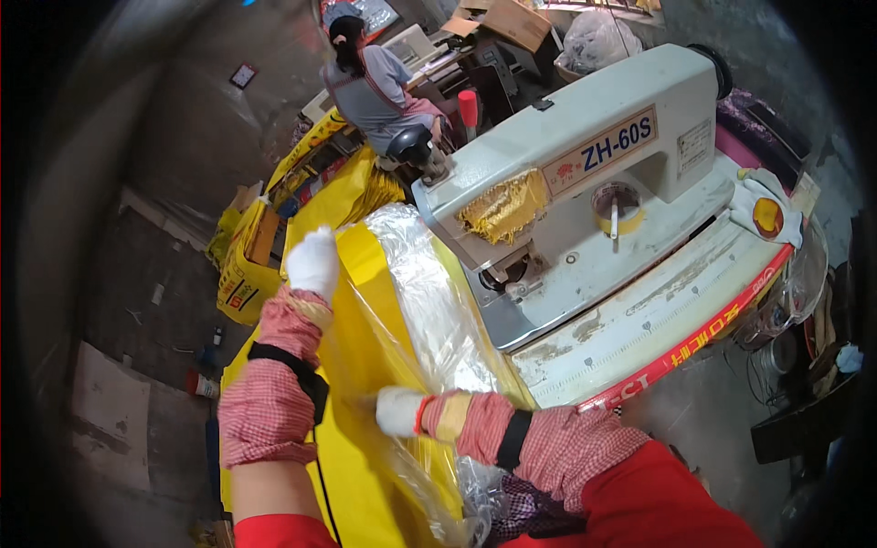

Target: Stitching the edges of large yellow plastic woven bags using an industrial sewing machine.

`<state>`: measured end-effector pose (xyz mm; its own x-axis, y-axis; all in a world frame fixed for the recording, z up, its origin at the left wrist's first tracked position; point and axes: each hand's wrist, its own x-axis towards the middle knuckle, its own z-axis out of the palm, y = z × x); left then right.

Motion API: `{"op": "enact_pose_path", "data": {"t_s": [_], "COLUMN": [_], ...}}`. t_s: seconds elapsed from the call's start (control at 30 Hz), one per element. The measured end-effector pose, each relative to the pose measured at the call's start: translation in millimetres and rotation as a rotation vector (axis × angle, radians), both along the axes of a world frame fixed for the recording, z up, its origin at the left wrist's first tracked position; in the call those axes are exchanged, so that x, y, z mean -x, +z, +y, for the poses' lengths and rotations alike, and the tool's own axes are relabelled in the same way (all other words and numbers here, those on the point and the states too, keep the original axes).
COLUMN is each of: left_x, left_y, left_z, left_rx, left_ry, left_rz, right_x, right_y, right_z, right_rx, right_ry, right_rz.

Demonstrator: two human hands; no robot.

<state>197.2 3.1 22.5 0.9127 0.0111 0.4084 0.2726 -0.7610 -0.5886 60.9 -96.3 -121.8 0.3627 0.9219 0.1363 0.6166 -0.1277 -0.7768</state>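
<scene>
Yellow sheet material point(365, 511), looking like flat bags, lies in front of me. A sheet of clear plastic film point(429, 301) runs along its right side, wrinkled and shiny. My left hand point(312, 263), in a white glove, is closed at the far left edge of the yellow material; whatever its fingers hold is hidden. Nearer to me, my right hand point(399, 411), gloved in white too, is closed low over the material, where folds of the film gather at it. Both forearms wear red checked sleeve covers with black bands.
A large grey sewing machine point(585, 164) stands to the right, a tape roll point(618, 210) on its bed. A white glove point(766, 208) lies at the table's right end. Yellow bags point(251, 274) stand at far left. Another person point(375, 91) sits at the back.
</scene>
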Motion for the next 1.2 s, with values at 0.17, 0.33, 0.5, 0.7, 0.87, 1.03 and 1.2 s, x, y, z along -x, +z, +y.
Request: {"op": "enact_pose_path", "data": {"t_s": [0.17,0.33,0.5,0.7,0.87,1.03,1.2], "left_x": [-4.8,18.4,47.3,61.9,63.6,58.9,47.2], "left_y": [94.8,139.6,148.1,139.5,130.8,122.1,108.4], "left_z": [-15.2,-58.1,-84.5,-87.3,-89.3,-89.2,-89.8], "left_rx": [-0.379,-0.334,-0.159,0.009,-0.262,-0.283,-0.177], "left_ry": [-0.262,-0.211,-0.186,-0.104,-0.191,-0.176,-0.157], "left_rz": [-0.057,0.204,0.207,0.212,0.286,0.292,0.292], "right_x": [100.1,139.8,116.8,80.6,31.2,57.1,52.8], "right_y": [-19.9,-51.5,-22.3,7.4,24.6,39.7,22.1], "right_z": [-42.9,-115.8,-169.8,-200.7,-217.7,-221.3,-207.6], "right_rx": [0.004,-0.009,0.154,-0.634,-0.356,-0.522,-0.432], "right_ry": [0.307,0.507,0.192,-0.918,-0.997,-0.812,-0.682], "right_rz": [-0.128,-0.258,-0.402,-0.103,0.323,0.391,0.670]}}
